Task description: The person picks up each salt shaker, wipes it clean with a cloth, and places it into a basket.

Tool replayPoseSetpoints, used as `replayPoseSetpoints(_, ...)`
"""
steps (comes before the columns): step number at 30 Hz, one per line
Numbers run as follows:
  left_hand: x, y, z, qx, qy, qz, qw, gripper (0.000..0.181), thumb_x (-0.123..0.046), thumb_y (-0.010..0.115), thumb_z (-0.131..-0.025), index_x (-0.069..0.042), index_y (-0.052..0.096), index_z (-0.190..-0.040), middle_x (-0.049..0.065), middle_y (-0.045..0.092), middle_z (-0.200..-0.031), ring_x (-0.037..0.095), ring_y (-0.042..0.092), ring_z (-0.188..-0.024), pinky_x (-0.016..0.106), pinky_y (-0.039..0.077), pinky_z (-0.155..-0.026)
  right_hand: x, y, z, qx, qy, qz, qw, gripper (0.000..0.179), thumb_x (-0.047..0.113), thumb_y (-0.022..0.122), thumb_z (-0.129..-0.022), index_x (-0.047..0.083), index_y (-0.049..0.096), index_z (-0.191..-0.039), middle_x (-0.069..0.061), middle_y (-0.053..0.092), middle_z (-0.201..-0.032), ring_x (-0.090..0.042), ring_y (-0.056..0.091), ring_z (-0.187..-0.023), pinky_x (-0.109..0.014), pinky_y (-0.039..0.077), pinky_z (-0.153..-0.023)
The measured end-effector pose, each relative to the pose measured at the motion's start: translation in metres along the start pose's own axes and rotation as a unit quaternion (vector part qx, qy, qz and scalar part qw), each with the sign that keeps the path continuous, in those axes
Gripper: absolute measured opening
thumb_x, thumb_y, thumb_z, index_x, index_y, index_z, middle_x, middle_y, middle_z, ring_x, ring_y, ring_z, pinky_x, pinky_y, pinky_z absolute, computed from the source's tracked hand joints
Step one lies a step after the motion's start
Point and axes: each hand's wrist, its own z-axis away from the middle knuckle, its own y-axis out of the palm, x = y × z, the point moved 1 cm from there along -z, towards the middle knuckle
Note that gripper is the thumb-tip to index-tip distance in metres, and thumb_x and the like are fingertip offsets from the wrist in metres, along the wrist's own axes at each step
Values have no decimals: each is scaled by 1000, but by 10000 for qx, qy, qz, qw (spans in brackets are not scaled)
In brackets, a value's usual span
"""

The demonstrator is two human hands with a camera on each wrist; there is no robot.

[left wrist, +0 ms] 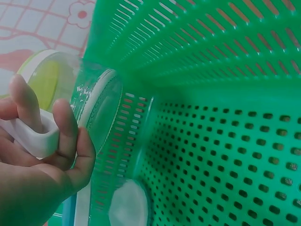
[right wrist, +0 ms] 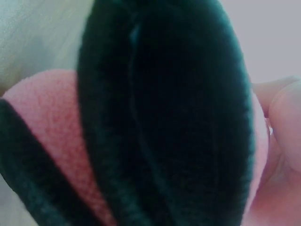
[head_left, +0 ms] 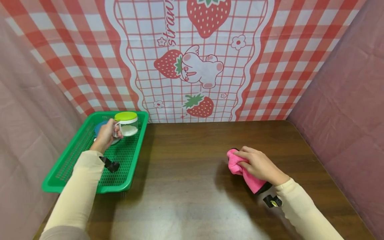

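Observation:
By a white handle (left wrist: pixel 40 141), my left hand (head_left: pixel 105 134) grips a clear jar (head_left: pixel 130 124) with a lime-green lid, at the far end of the green basket (head_left: pixel 138 156). The left wrist view shows fingers curled through that handle. Under this hand, partly hidden, is a second container with a blue lid (head_left: pixel 98 128). On the right of the table my right hand (head_left: pixel 260 165) holds a bunched pink cloth (head_left: pixel 235 165) with black edging. In the right wrist view the cloth's dark side (right wrist: pixel 183 117) fills most of the frame.
The basket has slotted walls and stands at the left of the brown wooden table (head_left: pixel 180 173). A red-and-white checked strawberry backdrop (head_left: pixel 270 66) hangs behind. Pink fabric (head_left: pixel 336 100) hangs along the right side and paler fabric (head_left: pixel 27 110) along the left.

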Motion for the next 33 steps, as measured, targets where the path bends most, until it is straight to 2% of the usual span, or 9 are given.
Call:
replayPoseSetpoints(5, -1, 4, 3, 11, -170, -248, 9995, 43, -20, 33, -98, -10, 46, -58, -3, 50, -48, 9, 54, -44, 27, 52, -54, -1, 1, 0, -14, 6, -1, 10000, 31, 10, 73, -82, 12, 71, -113, 6, 54, -83, -5, 43, -67, -20, 37, -60)
replayPoseSetpoints(10, 0, 9, 4, 150, -264, -453, 9985, 42, -20, 33, -99, -10, 45, -60, -3, 51, -50, 10, 56, -46, 28, 53, -58, -3, 2, 1, -8, 18, -45, 10000, 29, 11, 73, -82, 13, 71, -111, 6, 53, -83, -5, 43, -68, -20, 37, -60)
replayPoseSetpoints(19, 4, 8, 4, 396, -377, -1128, 9921, 38, -21, 28, -100, -9, 44, -67, -4, 55, -55, 10, 61, -55, 29, 56, -67, -5, 3, 2, -42, 1, -42, 10000, 35, 10, 73, -83, 10, 70, -117, 6, 55, -84, -5, 42, -68, -20, 37, -60)
replayPoseSetpoints(30, 9, 8, 0, 514, -397, -1155, 9912, 37, -21, 29, -100, -9, 45, -69, -3, 56, -56, 10, 63, -57, 28, 56, -67, -5, 4, 1, 8, 51, -80, 10000, 35, 10, 73, -83, 10, 69, -118, 6, 54, -83, -5, 42, -67, -20, 37, -59)
replayPoseSetpoints(33, 14, 4, -5, 566, -406, -1211, 9902, 38, -22, 28, -100, -9, 45, -69, -3, 59, -56, 10, 63, -57, 28, 56, -67, -4, 4, 1, -20, 4, -114, 9999, 35, 9, 73, -82, 10, 70, -117, 6, 54, -83, -4, 42, -67, -20, 37, -60)
